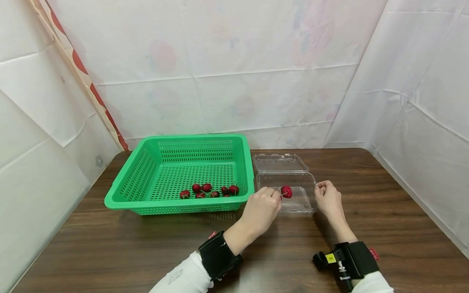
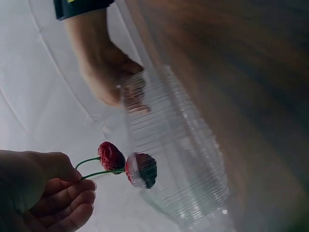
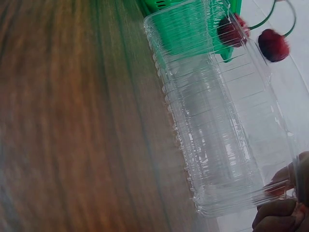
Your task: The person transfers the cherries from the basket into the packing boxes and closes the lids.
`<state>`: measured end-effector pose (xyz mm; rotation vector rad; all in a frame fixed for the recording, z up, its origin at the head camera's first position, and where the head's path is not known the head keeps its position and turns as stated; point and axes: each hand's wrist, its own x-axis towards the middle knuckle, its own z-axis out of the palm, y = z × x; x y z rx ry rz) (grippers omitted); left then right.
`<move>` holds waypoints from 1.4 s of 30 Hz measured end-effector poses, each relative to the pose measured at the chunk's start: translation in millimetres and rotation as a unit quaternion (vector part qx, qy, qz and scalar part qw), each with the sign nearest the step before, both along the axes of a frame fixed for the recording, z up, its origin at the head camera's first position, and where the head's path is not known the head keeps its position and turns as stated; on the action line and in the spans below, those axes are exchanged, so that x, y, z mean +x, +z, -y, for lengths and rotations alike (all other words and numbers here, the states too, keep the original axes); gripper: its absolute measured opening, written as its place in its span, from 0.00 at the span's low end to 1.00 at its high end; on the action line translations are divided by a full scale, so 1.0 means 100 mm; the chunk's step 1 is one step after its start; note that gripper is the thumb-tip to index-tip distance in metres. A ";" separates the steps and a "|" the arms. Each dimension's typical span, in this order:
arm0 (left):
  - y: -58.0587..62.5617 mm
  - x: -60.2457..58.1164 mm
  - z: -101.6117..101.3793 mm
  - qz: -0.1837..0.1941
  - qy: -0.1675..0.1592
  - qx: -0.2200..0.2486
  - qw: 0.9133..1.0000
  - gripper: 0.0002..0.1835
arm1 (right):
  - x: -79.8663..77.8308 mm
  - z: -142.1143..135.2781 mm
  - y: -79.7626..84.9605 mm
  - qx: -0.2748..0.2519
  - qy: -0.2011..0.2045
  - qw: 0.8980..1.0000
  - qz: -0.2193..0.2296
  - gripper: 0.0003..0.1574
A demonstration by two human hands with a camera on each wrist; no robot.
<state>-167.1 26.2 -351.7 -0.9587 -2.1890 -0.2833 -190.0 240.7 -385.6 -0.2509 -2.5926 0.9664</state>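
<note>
My left hand pinches the thin green stems of two red cherries between thumb and forefinger. The cherries hang at the near left of a clear plastic clamshell box, whose lid lies open toward the back. In the left wrist view one cherry overlaps the box wall. My right hand pinches the right rim of the box with thumb and fingers. To the left stands a green plastic basket with several cherries gathered along its near side.
The brown wooden table carries the basket and the box side by side. White sheeting hangs behind the table and along both sides. A black wrist camera mount sticks out beside my right wrist.
</note>
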 end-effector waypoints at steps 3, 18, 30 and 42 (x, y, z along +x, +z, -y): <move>-0.04 0.00 -0.01 0.005 0.010 -0.033 0.999 0.03 | -0.01 -0.01 -0.01 -0.002 0.000 1.000 -0.001 0.12; -0.15 -0.02 -0.11 0.039 0.051 -0.105 0.992 0.04 | -0.02 0.00 -0.03 0.001 -0.005 1.000 -0.008 0.11; -0.14 -0.02 -0.16 0.088 0.056 -0.132 0.986 0.05 | -0.01 0.00 -0.03 0.004 -0.006 1.000 -0.015 0.11; -0.16 -0.03 -0.18 0.056 0.052 -0.167 0.983 0.03 | -0.01 0.00 -0.02 0.001 -0.006 1.000 -0.008 0.12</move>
